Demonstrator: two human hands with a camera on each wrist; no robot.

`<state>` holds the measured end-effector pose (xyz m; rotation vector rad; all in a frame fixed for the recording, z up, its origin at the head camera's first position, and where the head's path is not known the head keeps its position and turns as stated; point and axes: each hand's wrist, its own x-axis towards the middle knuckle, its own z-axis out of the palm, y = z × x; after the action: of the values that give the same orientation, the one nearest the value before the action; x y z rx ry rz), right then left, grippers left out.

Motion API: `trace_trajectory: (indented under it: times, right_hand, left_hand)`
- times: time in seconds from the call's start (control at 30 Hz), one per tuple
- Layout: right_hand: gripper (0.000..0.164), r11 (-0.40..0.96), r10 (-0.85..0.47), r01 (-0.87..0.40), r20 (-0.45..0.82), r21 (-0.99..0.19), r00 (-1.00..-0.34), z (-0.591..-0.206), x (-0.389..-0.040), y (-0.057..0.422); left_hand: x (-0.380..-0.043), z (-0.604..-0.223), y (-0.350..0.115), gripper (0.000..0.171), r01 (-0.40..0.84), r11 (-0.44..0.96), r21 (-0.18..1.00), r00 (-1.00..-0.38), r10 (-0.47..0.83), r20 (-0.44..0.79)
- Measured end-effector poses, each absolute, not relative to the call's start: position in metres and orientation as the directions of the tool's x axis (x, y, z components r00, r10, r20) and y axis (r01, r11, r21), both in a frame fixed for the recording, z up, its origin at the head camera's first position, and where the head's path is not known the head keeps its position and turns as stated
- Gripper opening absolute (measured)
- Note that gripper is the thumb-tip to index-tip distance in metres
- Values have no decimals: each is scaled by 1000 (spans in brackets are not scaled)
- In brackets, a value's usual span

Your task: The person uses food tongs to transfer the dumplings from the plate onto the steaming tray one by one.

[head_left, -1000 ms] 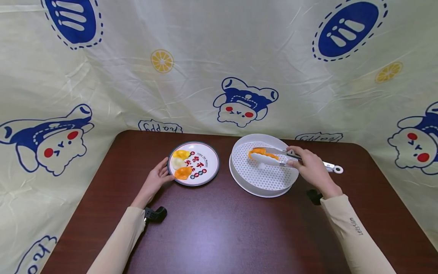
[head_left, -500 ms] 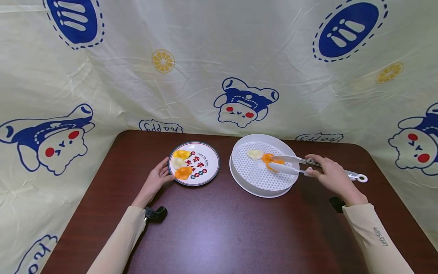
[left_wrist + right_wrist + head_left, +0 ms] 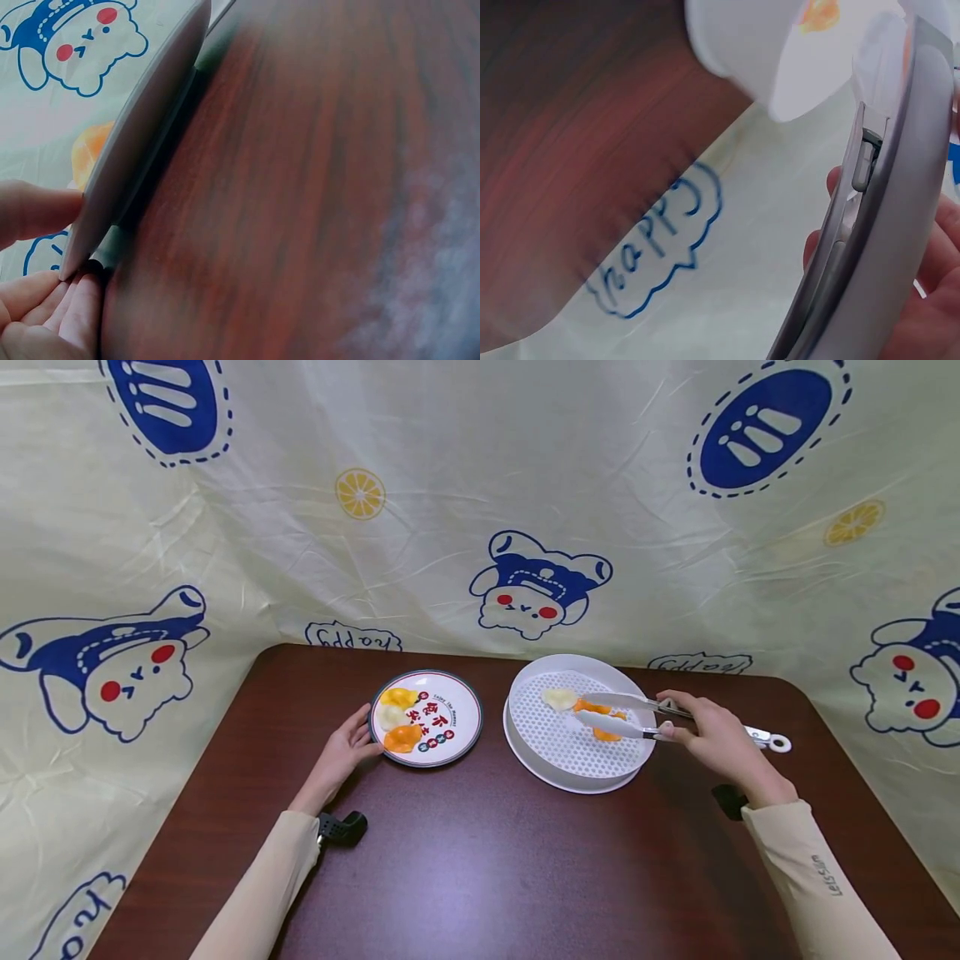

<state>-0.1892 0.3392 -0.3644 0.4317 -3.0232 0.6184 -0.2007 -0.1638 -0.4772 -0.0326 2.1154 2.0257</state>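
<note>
My left hand (image 3: 344,749) grips the left rim of a round white plate (image 3: 467,714), thumb above and fingers below in the left wrist view. On the plate lie a yellow piece (image 3: 398,697), a pale piece (image 3: 391,718) and an orange piece (image 3: 402,739), soft-looking and dumpling-like. My right hand (image 3: 711,737) holds metal food tongs (image 3: 618,724) over a white perforated steamer basket (image 3: 555,756). The tong tips straddle or cover orange pieces (image 3: 607,735) in it; whether they clamp one I cannot tell. Left of the tips rests a pale piece (image 3: 559,699).
The basket sits on a white round base (image 3: 525,770), right of the plate. Both stand toward the back of a dark brown table (image 3: 465,860). A printed cloth (image 3: 420,568) hangs behind the table's far edge.
The tongs moved right across the basket, uncovering the pale piece, then came slightly back left over the orange pieces, which now look spread differently. My left hand and the plate stay put.
</note>
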Motion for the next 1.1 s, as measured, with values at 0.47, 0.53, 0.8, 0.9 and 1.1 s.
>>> trace_trajectory:
  times: [0.47,0.53,0.8,0.9,1.1]
  right_hand:
    - [51,811,-380,-370,73,-453,-922,-361,-204,276]
    - [50,796,-402,-394,84,-459,-912,-363,-207,265]
    - [52,743,-494,-491,122,-456,-861,-370,-212,210]
    - [52,723,-534,-534,136,-438,-834,-374,-213,187]
    - [52,721,-579,-553,76,-417,-812,-380,-217,148]
  left_hand:
    - [-201,-479,-164,80,-156,63,986,-977,137,-164]
    - [-201,-478,-163,80,-156,64,986,-977,138,-164]
    - [-200,-479,-164,79,-157,64,986,-976,142,-164]
    - [-200,-479,-165,79,-158,63,985,-976,139,-165]
    - [-200,-479,-165,79,-151,59,987,-978,138,-158]
